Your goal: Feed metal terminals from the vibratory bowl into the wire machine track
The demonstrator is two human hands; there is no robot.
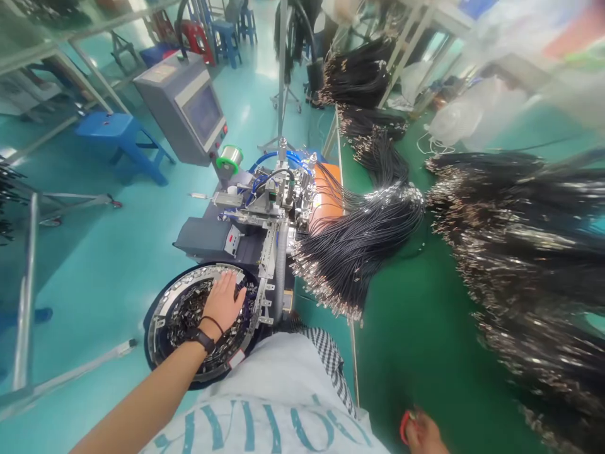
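My left hand lies flat, fingers stretched out, over a round feeder bowl full of small metal connector parts. Whether the palm touches the parts cannot be made out. At the bottom edge of the view, my right hand is closed on a red loop-shaped thing, perhaps a handle; the rest of it is hidden. To the right of the bowl, a fanned bundle of black cables with metal ends lies by the machine.
A control box with a screen and a green-rimmed wire spool stand behind the machine. Large cable bundles fill the right side. A blue stool and a metal frame are at the left.
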